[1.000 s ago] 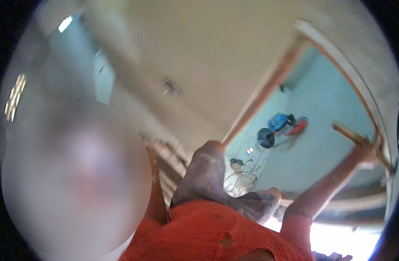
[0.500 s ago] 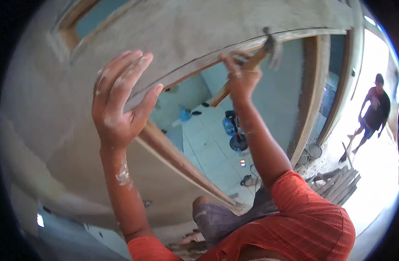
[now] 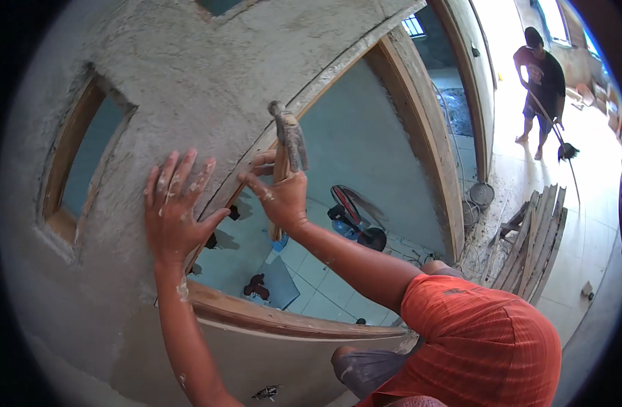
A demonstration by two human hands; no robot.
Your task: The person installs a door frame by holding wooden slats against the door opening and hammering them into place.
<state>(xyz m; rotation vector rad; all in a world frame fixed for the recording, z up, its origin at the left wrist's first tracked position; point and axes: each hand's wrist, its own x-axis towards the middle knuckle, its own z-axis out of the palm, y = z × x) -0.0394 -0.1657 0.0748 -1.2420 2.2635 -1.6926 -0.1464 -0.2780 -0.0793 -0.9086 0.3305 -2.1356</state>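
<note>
My left hand (image 3: 177,217), spotted with pale plaster, lies with fingers spread against the rough grey plastered wall (image 3: 216,81). Beside it, my right hand (image 3: 282,200) is wrapped round the wooden handle of a claw hammer (image 3: 292,139). The hammer stands nearly upright, its metal head above the fist. Fingers of that hand reach toward the upper edge of a wooden door frame (image 3: 257,315), where wall and wood meet along a dark gap. Whether those fingertips touch the frame I cannot tell.
A small wood-framed opening (image 3: 60,176) sits in the wall at left. Through the doorway are a fan (image 3: 372,237) and a tiled floor. At right lie stacked planks (image 3: 535,244) near a bucket (image 3: 482,195). Farther off, a person (image 3: 545,78) holds a broom (image 3: 567,150).
The view has swung round. My left hand, raised with fingers bent before, now spreads on the wall. My right hand has brought the hammer closer to the left hand and turned it more upright.
</note>
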